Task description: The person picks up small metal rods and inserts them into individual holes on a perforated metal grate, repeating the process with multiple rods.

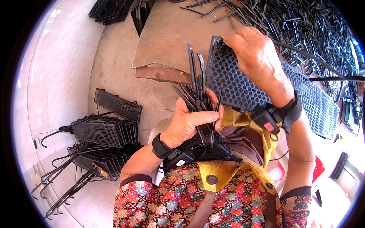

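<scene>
My left hand (190, 117) is closed around a bundle of thin black strips (199, 100), their ends sticking out above and below the fist. At the upper right, my right hand (254, 57) pinches the edge of a long black perforated panel (235, 76) near its far left corner. That panel slants down to the right, passing beneath my right forearm. Whether a small part sits between the right fingertips is hidden. More black strips (218, 150) rest in my lap on a yellow apron (228, 117).
A large heap of loose black strips (311, 30) spreads across the far right. Stacked perforated black racks (100, 133) with hooked rods (68, 174) stand at left, near a tiled wall (53, 68). A brown board (171, 38) lies ahead; more black parts (110, 11) are behind it.
</scene>
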`<state>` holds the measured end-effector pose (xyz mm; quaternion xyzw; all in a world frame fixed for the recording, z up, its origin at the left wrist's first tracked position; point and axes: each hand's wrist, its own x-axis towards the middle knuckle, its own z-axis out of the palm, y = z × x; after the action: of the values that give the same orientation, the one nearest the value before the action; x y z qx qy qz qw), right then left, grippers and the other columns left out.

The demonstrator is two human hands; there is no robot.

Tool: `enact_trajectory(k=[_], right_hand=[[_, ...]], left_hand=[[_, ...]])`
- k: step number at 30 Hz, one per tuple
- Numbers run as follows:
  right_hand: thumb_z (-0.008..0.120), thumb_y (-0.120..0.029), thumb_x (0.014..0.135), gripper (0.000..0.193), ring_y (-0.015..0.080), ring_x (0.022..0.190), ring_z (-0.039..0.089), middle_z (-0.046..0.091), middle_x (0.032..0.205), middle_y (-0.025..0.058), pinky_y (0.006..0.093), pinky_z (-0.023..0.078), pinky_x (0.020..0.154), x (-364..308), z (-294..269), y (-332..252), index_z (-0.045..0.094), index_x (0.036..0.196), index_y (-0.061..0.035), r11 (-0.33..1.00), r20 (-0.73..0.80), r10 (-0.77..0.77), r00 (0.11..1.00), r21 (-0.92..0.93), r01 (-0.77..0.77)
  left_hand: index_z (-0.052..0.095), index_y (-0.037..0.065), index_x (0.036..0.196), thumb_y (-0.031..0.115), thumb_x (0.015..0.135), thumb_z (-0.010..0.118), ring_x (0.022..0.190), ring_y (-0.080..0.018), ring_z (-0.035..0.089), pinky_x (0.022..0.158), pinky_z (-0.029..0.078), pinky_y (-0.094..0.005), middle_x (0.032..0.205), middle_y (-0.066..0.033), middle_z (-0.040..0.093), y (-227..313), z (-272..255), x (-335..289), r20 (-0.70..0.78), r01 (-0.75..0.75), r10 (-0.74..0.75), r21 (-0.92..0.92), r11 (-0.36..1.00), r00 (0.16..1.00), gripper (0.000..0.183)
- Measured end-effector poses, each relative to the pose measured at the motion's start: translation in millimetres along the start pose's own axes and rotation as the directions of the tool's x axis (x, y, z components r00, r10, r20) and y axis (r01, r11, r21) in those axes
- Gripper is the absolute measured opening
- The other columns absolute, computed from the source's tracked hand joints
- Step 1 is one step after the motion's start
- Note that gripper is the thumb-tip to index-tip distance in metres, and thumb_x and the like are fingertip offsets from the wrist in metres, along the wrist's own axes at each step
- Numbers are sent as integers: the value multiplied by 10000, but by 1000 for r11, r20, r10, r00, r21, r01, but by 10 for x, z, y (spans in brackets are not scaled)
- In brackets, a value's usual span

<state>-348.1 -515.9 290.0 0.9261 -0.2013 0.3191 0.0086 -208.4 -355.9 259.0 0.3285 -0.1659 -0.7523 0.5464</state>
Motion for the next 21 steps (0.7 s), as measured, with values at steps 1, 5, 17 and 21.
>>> enact_trajectory(k=[1,5,17,21], right_hand=[[592,-14,600,169,317,687,538,490,686,118,401,453,592,21,-16,41,514,747,-42,1000,7,-29,1000,6,29],[613,-14,575,180,308,689,548,505,671,105,393,463,627,79,-41,82,506,718,-31,991,37,-129,991,28,128],[675,-218,771,282,296,540,582,573,596,148,351,439,492,-126,-177,-174,582,803,46,829,86,358,930,428,-359],[715,-147,756,317,57,575,537,616,639,53,225,435,500,-347,-169,-474,599,945,80,142,613,453,647,667,-732]], left_hand=[[501,18,942,-48,732,627,639,-198,589,594,482,-307,798,-130,605,2,11,1,-15,4,-4,8,1000,1000,253],[496,20,950,-51,737,627,650,-203,591,596,490,-315,821,-136,608,-31,-4,0,-47,5,-5,7,1000,999,260],[483,31,959,-38,732,629,630,-209,587,599,494,-340,792,-136,598,-20,65,-4,-55,7,-4,68,998,998,279],[504,20,943,-41,741,635,645,-199,594,586,491,-305,793,-130,610,-49,-42,-85,-62,-22,26,59,998,998,249]])
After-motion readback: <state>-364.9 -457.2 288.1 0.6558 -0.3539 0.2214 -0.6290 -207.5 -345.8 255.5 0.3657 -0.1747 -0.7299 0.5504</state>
